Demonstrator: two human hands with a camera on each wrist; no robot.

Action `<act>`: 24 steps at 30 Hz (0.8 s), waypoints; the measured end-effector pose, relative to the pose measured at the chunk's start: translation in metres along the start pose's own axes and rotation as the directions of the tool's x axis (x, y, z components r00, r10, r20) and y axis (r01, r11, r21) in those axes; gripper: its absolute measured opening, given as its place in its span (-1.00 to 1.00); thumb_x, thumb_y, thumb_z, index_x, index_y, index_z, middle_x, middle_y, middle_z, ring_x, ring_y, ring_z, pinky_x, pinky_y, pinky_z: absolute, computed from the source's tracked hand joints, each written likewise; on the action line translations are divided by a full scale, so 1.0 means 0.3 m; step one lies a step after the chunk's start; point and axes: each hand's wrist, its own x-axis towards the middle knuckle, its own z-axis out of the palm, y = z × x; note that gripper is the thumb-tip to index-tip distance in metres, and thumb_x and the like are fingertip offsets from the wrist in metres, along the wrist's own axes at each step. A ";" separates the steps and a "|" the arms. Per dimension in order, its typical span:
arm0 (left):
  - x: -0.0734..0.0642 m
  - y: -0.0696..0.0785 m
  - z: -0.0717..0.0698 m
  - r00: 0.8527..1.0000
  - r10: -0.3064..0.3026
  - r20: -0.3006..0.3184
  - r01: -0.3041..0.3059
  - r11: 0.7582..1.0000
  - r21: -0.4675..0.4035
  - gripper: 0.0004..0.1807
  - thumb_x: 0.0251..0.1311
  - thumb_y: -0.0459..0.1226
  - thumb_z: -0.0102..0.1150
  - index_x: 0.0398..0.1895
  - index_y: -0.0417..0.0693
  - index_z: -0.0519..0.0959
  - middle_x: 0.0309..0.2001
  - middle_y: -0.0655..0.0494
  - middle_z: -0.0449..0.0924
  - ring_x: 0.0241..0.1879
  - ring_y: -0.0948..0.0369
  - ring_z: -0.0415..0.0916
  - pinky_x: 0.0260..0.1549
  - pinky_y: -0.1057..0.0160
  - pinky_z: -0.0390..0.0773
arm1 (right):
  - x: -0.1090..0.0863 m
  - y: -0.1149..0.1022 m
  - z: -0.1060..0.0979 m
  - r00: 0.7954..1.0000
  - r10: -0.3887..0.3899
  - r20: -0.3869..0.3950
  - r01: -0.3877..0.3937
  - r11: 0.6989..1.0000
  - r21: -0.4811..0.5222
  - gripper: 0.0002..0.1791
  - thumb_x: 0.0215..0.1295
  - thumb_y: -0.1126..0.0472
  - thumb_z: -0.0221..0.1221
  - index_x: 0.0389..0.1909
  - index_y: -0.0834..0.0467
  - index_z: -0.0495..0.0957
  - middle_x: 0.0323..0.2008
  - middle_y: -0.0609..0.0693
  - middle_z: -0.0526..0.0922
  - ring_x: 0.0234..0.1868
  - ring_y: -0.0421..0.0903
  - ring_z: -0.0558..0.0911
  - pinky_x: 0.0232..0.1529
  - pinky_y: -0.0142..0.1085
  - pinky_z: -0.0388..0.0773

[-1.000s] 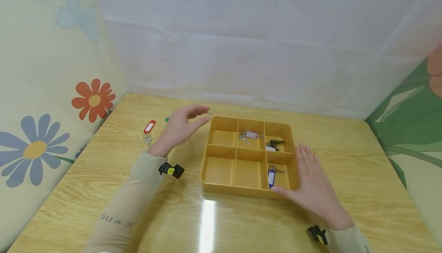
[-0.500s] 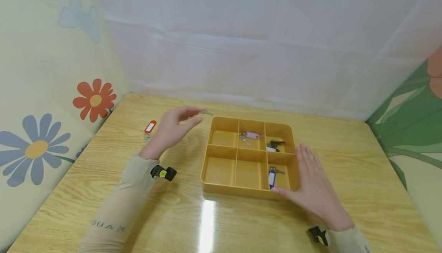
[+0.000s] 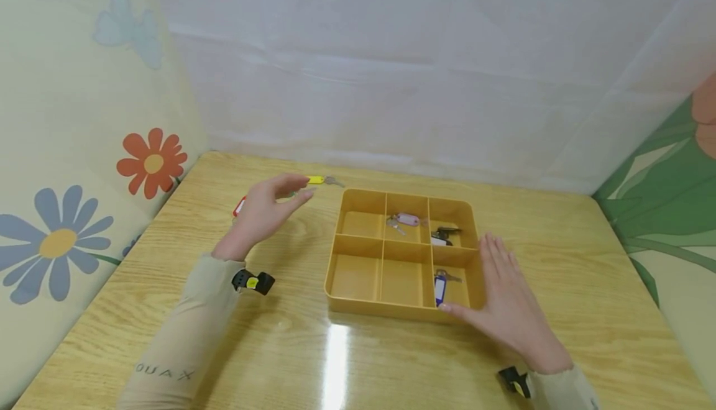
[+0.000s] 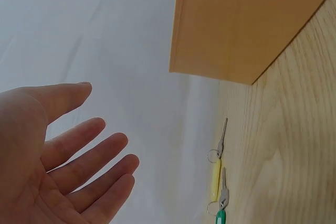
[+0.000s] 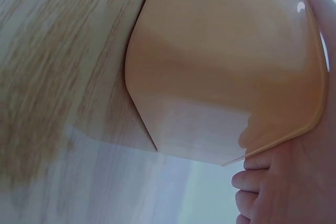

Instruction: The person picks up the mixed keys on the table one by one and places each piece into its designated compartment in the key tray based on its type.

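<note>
My left hand (image 3: 263, 214) hovers over the table left of the yellow divided box (image 3: 358, 309), its fingers spread and holding nothing. Just past its fingertips lies a key with a yellow tag (image 3: 316, 180). A key with a green tag (image 4: 220, 217) lies close by, mostly hidden in the head view. Behind the hand, a red key tag (image 3: 239, 206) is partly covered. My right hand (image 3: 511, 301) rests against the box's right side, fingers extended along the wall and thumb on the front rim.
Inside the box are a key with a pink tag (image 3: 408, 218) at back middle, a black-tagged key (image 3: 442, 241) at back right, and a key with a blue tag (image 3: 440, 287) at front right. A white cloth (image 3: 380, 87) hangs behind the table (image 3: 279, 348).
My left hand has moved left, away from the box, uncovering the yellow-tagged key and covering most of the red-tagged one. The right hand and the box stay put.
</note>
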 end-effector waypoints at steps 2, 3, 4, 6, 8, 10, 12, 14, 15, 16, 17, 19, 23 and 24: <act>-0.003 -0.006 -0.007 1.000 -0.010 0.000 0.010 1.000 0.007 -0.50 0.42 0.00 0.24 0.28 -0.09 0.56 0.19 -0.06 0.60 0.19 -0.11 0.52 0.16 -0.15 0.49 | 0.000 -0.001 0.000 1.000 0.000 -0.001 0.000 1.000 0.002 0.42 0.16 -0.51 0.22 0.59 0.28 -0.40 0.59 0.18 -0.38 0.59 0.18 -0.24 0.54 0.03 -0.25; -0.004 -0.009 -0.010 1.000 -0.012 0.001 0.012 1.000 0.009 -0.49 0.42 -0.01 0.23 0.29 -0.10 0.55 0.20 -0.07 0.60 0.19 -0.12 0.52 0.16 -0.15 0.49 | -0.001 -0.001 0.000 1.000 -0.001 -0.001 0.001 1.000 0.000 0.42 0.16 -0.51 0.22 0.59 0.28 -0.39 0.59 0.18 -0.38 0.59 0.18 -0.24 0.53 0.05 -0.23; -0.005 -0.011 -0.013 1.000 -0.014 0.002 0.014 1.000 0.010 -0.49 0.43 -0.02 0.23 0.30 -0.10 0.54 0.21 -0.09 0.59 0.20 -0.13 0.51 0.16 -0.15 0.50 | -0.001 -0.001 -0.001 1.000 -0.001 -0.001 0.001 1.000 0.000 0.42 0.16 -0.52 0.22 0.59 0.28 -0.40 0.59 0.18 -0.38 0.59 0.18 -0.24 0.53 0.05 -0.22; -0.005 -0.014 -0.019 1.000 -0.018 0.003 0.018 1.000 0.011 -0.48 0.44 -0.02 0.21 0.32 -0.11 0.53 0.23 -0.09 0.58 0.20 -0.14 0.51 0.16 -0.15 0.50 | -0.002 -0.001 -0.001 1.000 -0.002 -0.002 0.002 1.000 -0.002 0.42 0.16 -0.52 0.21 0.59 0.28 -0.40 0.59 0.18 -0.38 0.59 0.18 -0.24 0.53 0.07 -0.20; -0.005 -0.015 -0.024 1.000 -0.017 -0.002 0.017 1.000 0.011 -0.49 0.45 -0.03 0.21 0.31 -0.12 0.53 0.23 -0.11 0.57 0.20 -0.14 0.51 0.16 -0.17 0.49 | -0.002 -0.002 -0.001 1.000 -0.003 -0.003 0.003 1.000 -0.001 0.42 0.16 -0.51 0.22 0.59 0.28 -0.40 0.59 0.18 -0.38 0.59 0.18 -0.23 0.53 0.05 -0.22; -0.005 -0.018 -0.029 1.000 -0.017 -0.007 0.017 1.000 0.010 -0.48 0.45 -0.02 0.20 0.31 -0.13 0.53 0.23 -0.12 0.57 0.20 -0.13 0.51 0.17 -0.18 0.48 | -0.003 -0.001 0.000 1.000 -0.002 -0.002 0.002 1.000 0.002 0.42 0.17 -0.51 0.22 0.59 0.28 -0.40 0.59 0.17 -0.39 0.59 0.19 -0.23 0.54 0.02 -0.26; -0.006 -0.021 -0.034 1.000 -0.021 -0.011 0.021 1.000 0.013 -0.48 0.45 -0.02 0.20 0.32 -0.12 0.53 0.24 -0.12 0.56 0.21 -0.14 0.50 0.18 -0.19 0.47 | -0.004 -0.001 0.001 1.000 0.001 0.001 -0.001 1.000 0.005 0.42 0.17 -0.50 0.22 0.59 0.28 -0.40 0.59 0.17 -0.39 0.58 0.20 -0.23 0.54 -0.02 -0.31; -0.008 -0.025 -0.040 1.000 -0.027 -0.014 0.028 0.999 0.020 -0.47 0.45 0.00 0.19 0.33 -0.11 0.53 0.25 -0.12 0.56 0.22 -0.14 0.49 0.18 -0.20 0.46 | -0.005 0.000 0.003 1.000 0.004 0.004 -0.004 1.000 0.008 0.41 0.17 -0.50 0.22 0.59 0.27 -0.41 0.59 0.17 -0.40 0.59 0.19 -0.24 0.53 -0.04 -0.33; -0.008 -0.028 -0.042 0.999 -0.031 -0.016 0.031 0.999 0.019 -0.47 0.46 0.00 0.18 0.33 -0.10 0.52 0.25 -0.11 0.55 0.22 -0.14 0.49 0.18 -0.20 0.46 | -0.005 0.000 0.004 1.000 0.004 0.003 -0.004 1.000 0.007 0.41 0.17 -0.50 0.22 0.59 0.27 -0.41 0.59 0.17 -0.40 0.58 0.20 -0.23 0.53 -0.03 -0.32; -0.009 -0.031 -0.046 0.999 -0.035 -0.018 0.035 0.999 0.020 -0.47 0.46 0.01 0.18 0.33 -0.08 0.52 0.26 -0.11 0.55 0.23 -0.14 0.48 0.17 -0.20 0.46 | -0.005 0.000 0.004 1.000 0.006 0.003 -0.006 1.000 0.007 0.42 0.17 -0.50 0.22 0.59 0.27 -0.41 0.59 0.17 -0.40 0.58 0.20 -0.23 0.53 -0.02 -0.31; -0.010 -0.033 -0.050 0.999 -0.038 -0.022 0.039 0.999 0.021 -0.47 0.46 0.01 0.17 0.34 -0.07 0.52 0.26 -0.11 0.55 0.23 -0.15 0.48 0.17 -0.21 0.46 | -0.004 0.001 0.004 1.000 0.007 0.003 -0.007 1.000 0.006 0.42 0.17 -0.50 0.22 0.59 0.27 -0.41 0.59 0.17 -0.40 0.58 0.20 -0.22 0.54 0.00 -0.29; -0.011 -0.038 -0.060 0.999 -0.045 -0.028 0.046 0.999 0.018 -0.47 0.46 0.03 0.17 0.34 -0.07 0.52 0.27 -0.11 0.54 0.24 -0.15 0.47 0.18 -0.21 0.46 | -0.003 0.001 0.005 1.000 0.010 0.003 -0.010 1.000 0.007 0.42 0.16 -0.51 0.22 0.59 0.26 -0.41 0.60 0.17 -0.39 0.58 0.21 -0.22 0.53 0.03 -0.25; -0.011 -0.053 -0.080 0.996 -0.065 -0.060 0.065 0.998 -0.005 -0.46 0.45 0.04 0.17 0.32 -0.07 0.54 0.25 -0.11 0.55 0.25 -0.13 0.46 0.21 -0.18 0.43 | 0.000 0.003 0.006 1.000 0.015 0.008 -0.015 1.000 0.017 0.42 0.16 -0.52 0.22 0.59 0.26 -0.41 0.60 0.17 -0.39 0.58 0.21 -0.22 0.53 0.02 -0.28; -0.011 -0.057 -0.085 0.995 -0.069 -0.069 0.069 0.998 -0.009 -0.46 0.45 0.04 0.17 0.32 -0.08 0.54 0.25 -0.12 0.55 0.25 -0.11 0.46 0.22 -0.16 0.43 | 0.000 0.003 0.006 1.000 0.017 0.009 -0.017 1.000 0.021 0.43 0.15 -0.52 0.22 0.59 0.25 -0.41 0.60 0.16 -0.39 0.58 0.21 -0.23 0.53 0.01 -0.29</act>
